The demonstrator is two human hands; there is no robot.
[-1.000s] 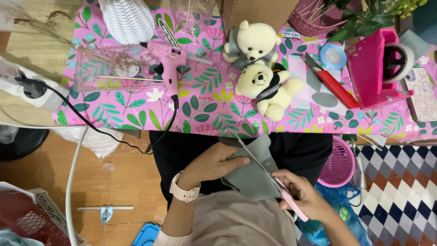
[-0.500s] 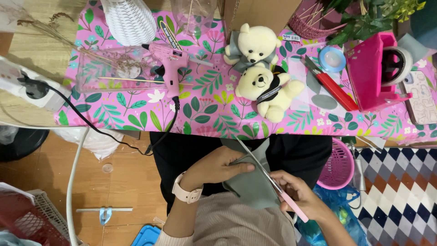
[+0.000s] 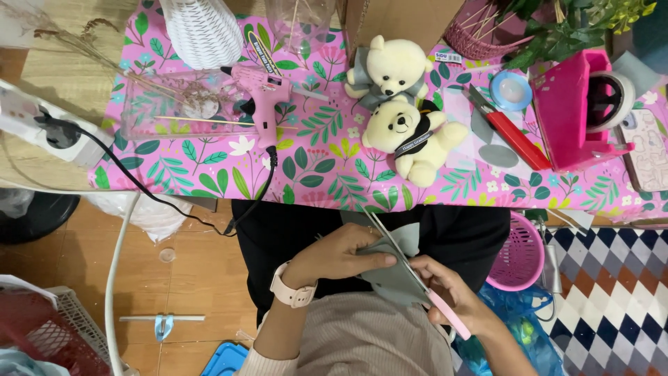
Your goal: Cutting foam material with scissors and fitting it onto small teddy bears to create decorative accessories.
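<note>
Currently cutting: right hand (image 3: 456,292) is working pink-handled scissors (image 3: 410,268), fingers clamped on the handles, blades running through the grey felt piece (image 3: 393,278) over the lap. Left hand (image 3: 341,254) is pinching the felt flat. Next likely needs feeding the felt steadily. Beyond, two teddy bears (image 3: 403,129) and a glue gun (image 3: 264,97) are lying on the table (image 3: 327,174).

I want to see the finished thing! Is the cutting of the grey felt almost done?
Not yet. The left hand holds the grey felt while the right hand works the scissors through it, blades partway in. One grey oval already lies cut on the table. The felt is not cut through.
</note>
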